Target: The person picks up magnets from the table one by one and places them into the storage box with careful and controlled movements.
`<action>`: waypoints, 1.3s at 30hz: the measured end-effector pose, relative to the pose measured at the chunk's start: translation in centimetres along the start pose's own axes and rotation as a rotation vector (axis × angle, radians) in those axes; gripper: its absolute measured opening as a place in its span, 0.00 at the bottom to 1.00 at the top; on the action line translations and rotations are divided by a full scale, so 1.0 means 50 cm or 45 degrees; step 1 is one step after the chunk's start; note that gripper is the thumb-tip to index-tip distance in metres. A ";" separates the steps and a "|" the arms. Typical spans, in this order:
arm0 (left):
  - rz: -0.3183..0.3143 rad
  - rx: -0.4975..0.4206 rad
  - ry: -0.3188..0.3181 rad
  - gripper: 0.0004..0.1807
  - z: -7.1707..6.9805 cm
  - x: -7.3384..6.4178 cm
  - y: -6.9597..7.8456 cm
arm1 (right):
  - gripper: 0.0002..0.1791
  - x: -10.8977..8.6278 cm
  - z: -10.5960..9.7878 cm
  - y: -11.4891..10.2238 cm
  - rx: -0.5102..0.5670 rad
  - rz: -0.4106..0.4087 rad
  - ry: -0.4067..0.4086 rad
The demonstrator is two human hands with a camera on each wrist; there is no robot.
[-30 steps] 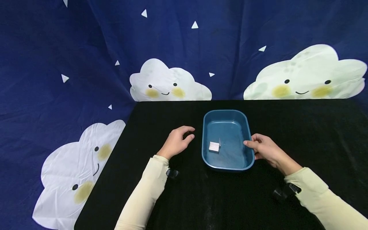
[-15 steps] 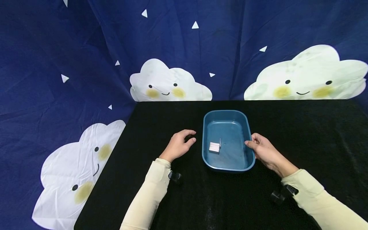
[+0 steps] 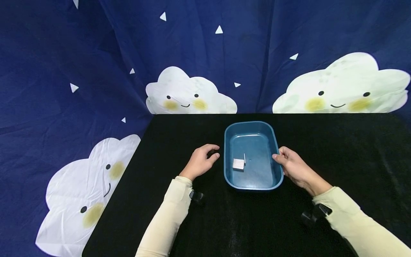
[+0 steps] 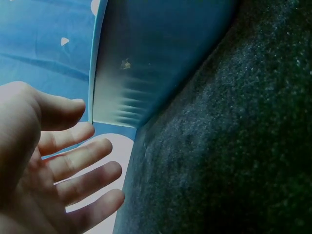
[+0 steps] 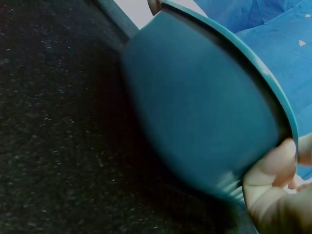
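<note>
A blue rectangular plastic tub [image 3: 257, 180] with rounded corners sits on the black table. Thumb and fingers of my right hand [image 3: 295, 167] pinch its right rim; the right wrist view shows the thumb [image 5: 273, 168] against the outer wall. Inside, toward the left, lies a small block with light stripes and dark sides [image 3: 238, 164], its kind unclear. A thin, short metallic stick [image 3: 244, 159] is beside it. My left hand [image 3: 200, 161] hovers left of the tub with relaxed, parted fingers, holding nothing and apart from the wall [image 4: 131, 73].
The black cloth-covered table [image 3: 179, 128] reaches to a dark blue curtain [image 3: 199, 43] with white triangles and smiling clouds. Both wrists carry small dark cameras, the left one [image 3: 196, 196] close to the tabletop. The table's left edge runs slantwise beyond my left arm.
The tub has shifted slightly left and turned a little, with my right hand still pinching its rim. My left hand has moved slightly right, and its fingers remain relaxed.
</note>
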State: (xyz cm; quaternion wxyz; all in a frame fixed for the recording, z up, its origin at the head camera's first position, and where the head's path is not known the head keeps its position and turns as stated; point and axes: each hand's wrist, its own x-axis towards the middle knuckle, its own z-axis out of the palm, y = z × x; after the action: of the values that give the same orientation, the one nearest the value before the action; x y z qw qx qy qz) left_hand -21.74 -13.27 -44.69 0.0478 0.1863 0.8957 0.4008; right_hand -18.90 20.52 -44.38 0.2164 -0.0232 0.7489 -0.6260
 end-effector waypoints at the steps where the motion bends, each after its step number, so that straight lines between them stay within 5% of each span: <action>1: 0.000 0.001 0.003 0.20 0.000 0.001 -0.001 | 0.07 0.002 -0.001 -0.001 0.014 0.002 -0.005; 27: -0.011 0.063 0.011 0.19 0.003 0.013 -0.004 | 0.07 0.113 -0.063 -0.037 0.338 -0.074 0.022; 39: -0.039 0.046 -0.020 0.19 0.010 0.016 -0.004 | 0.06 0.157 -0.103 -0.031 0.328 -0.014 0.034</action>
State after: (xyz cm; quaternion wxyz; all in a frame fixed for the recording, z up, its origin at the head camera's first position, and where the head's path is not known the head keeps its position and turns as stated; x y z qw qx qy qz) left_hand -22.42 -12.74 -45.15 0.0576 0.1766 0.9052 0.3823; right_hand -28.20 22.54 -44.61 0.2041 0.0090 0.6650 -0.7184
